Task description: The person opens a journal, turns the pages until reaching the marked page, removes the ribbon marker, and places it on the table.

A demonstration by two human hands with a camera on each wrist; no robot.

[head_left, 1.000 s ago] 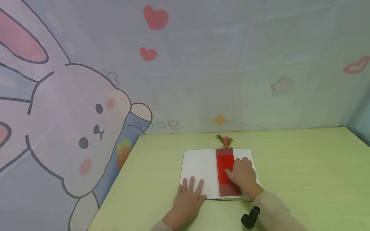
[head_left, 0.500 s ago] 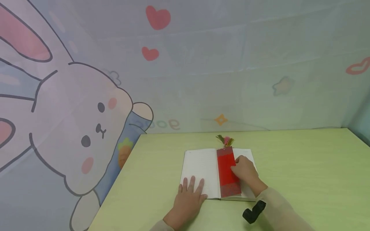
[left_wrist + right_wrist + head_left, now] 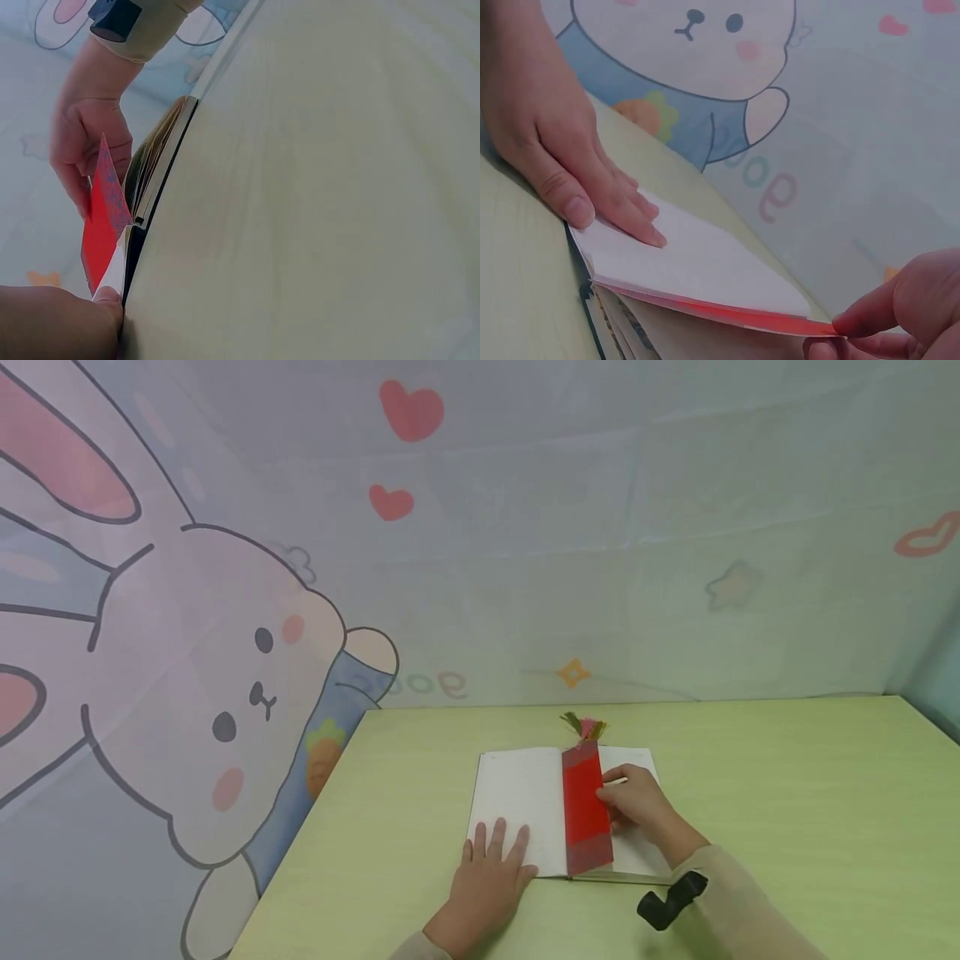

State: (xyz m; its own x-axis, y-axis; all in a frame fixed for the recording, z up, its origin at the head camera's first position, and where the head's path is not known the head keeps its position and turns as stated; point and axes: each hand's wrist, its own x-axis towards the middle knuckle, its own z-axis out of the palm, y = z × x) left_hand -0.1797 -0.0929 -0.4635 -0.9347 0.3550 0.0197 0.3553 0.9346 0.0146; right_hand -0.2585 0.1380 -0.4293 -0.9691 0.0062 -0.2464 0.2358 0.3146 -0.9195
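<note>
An open book (image 3: 517,789) lies on the table with a red bookmark (image 3: 585,806) along its middle. The bookmark's colourful tassel (image 3: 585,727) reaches past the top edge. My right hand (image 3: 642,797) pinches the bookmark's right edge between thumb and fingers. That edge stands raised and tilted above the right page, as the left wrist view shows with the red bookmark (image 3: 97,232) slanting upward. Fingers spread, my left hand (image 3: 487,877) rests flat on the lower left page; the right wrist view shows this left hand (image 3: 562,157) too.
The pale green table (image 3: 787,810) extends to both sides of the book. Behind it hangs a cloth backdrop (image 3: 525,568) printed with a rabbit and hearts. A black device (image 3: 671,900) is strapped at the right wrist.
My right hand has shifted a little rightward, from lying over the bookmark to pinching its edge. The bookmark's right side has lifted and tilted up. My left hand has stayed in place.
</note>
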